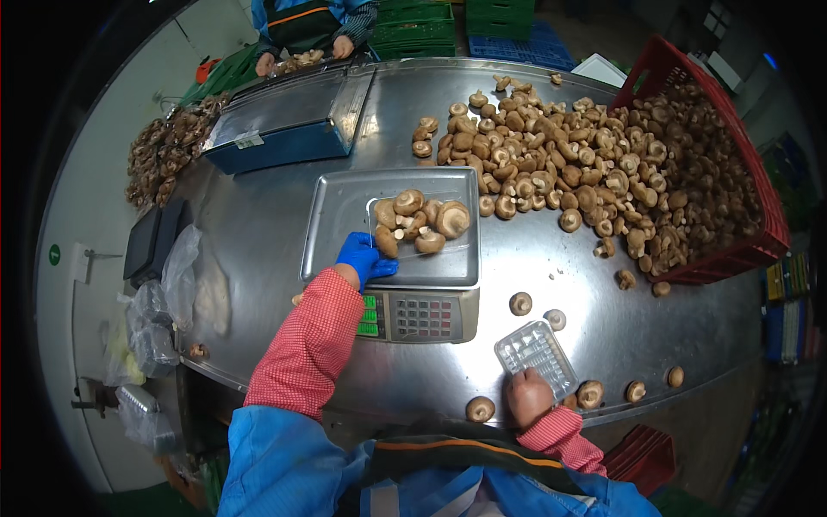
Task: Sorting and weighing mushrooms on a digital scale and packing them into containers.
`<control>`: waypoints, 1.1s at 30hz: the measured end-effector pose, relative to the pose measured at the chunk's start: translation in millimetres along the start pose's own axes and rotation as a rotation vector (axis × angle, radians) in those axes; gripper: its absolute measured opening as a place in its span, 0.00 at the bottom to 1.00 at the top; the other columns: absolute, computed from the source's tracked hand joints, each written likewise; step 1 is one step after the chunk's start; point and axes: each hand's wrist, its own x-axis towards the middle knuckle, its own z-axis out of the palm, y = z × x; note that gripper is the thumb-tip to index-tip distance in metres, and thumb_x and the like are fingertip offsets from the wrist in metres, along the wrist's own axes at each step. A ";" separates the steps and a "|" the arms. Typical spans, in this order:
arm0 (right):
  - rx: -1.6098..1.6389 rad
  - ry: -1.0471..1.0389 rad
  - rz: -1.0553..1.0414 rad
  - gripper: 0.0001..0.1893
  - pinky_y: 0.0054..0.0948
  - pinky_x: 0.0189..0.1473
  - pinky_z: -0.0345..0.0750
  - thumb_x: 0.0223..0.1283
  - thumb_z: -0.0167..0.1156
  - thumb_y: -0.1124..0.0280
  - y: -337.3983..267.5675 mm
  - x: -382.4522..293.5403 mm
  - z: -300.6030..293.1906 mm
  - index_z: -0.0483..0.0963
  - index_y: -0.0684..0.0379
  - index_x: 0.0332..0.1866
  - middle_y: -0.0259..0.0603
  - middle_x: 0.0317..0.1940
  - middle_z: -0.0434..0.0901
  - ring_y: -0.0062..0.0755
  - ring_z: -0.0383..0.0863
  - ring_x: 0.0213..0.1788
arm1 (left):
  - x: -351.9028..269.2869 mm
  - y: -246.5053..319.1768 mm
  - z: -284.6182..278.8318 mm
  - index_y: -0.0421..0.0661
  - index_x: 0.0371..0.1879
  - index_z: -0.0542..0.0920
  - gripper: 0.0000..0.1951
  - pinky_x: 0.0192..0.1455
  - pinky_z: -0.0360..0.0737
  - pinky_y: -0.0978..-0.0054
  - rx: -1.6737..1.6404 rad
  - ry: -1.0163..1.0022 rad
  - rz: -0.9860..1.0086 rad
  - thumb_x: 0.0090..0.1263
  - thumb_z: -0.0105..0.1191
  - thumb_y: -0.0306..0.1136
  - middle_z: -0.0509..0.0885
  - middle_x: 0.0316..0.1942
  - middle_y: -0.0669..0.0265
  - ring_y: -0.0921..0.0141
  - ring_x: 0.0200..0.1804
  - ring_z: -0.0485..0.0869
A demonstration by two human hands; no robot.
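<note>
My left hand (365, 260), in a blue glove, grips the near left corner of a clear plastic tray (370, 216) whose outline is faint. Several brown shiitake mushrooms (413, 223) sit in that tray. It rests on the metal pan (336, 194) of a digital scale (420, 316) with a lit green display and a keypad. Bare and lower right, my right hand (531, 395) holds a second clear plastic tray (537, 355), with no mushrooms in it, tilted close to the steel table (413, 368). A loose mushroom (555, 318) lies by its far edge.
A large mushroom heap (555, 148) spills from a tipped red crate (762, 194) on the right. Behind the scale stands a blue-sided metal machine (284, 129). Across the table, a co-worker's hands (342, 46) handle mushrooms. Bagged mushrooms (165, 148) and plastic packaging (152, 323) are at left.
</note>
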 end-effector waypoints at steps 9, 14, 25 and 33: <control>0.197 0.043 -0.031 0.04 0.42 0.26 0.73 0.44 0.56 0.79 6.5 7.1 -6.3 0.70 0.63 0.19 0.48 0.21 0.72 0.50 0.75 0.23 | 21.5 23.5 -29.4 0.35 0.51 0.67 0.18 0.47 0.85 0.63 -0.162 -0.170 0.117 0.61 0.44 0.14 0.77 0.46 0.49 0.56 0.47 0.81; 0.266 0.008 -0.043 0.04 0.41 0.25 0.73 0.44 0.57 0.79 11.5 8.5 -10.3 0.70 0.62 0.19 0.47 0.20 0.72 0.49 0.75 0.22 | 78.1 69.5 -58.2 0.34 0.45 0.74 0.11 0.45 0.85 0.68 -0.223 -0.078 0.249 0.64 0.44 0.19 0.80 0.40 0.52 0.60 0.43 0.82; 0.052 0.053 0.049 0.09 0.41 0.23 0.73 0.45 0.62 0.73 21.1 -5.1 -11.3 0.68 0.59 0.21 0.44 0.21 0.71 0.46 0.74 0.21 | 210.2 144.7 -72.4 0.41 0.40 0.82 0.30 0.52 0.77 0.68 1.265 0.308 0.449 0.64 0.47 0.61 0.83 0.40 0.54 0.59 0.45 0.82; 0.072 0.182 0.112 0.07 0.41 0.25 0.73 0.43 0.60 0.78 -14.1 29.3 -66.1 0.69 0.61 0.24 0.47 0.22 0.72 0.49 0.74 0.22 | 222.6 118.3 -93.5 0.40 0.28 0.75 0.14 0.34 0.80 0.57 -0.752 -0.320 -0.018 0.69 0.43 0.38 0.81 0.25 0.53 0.56 0.30 0.81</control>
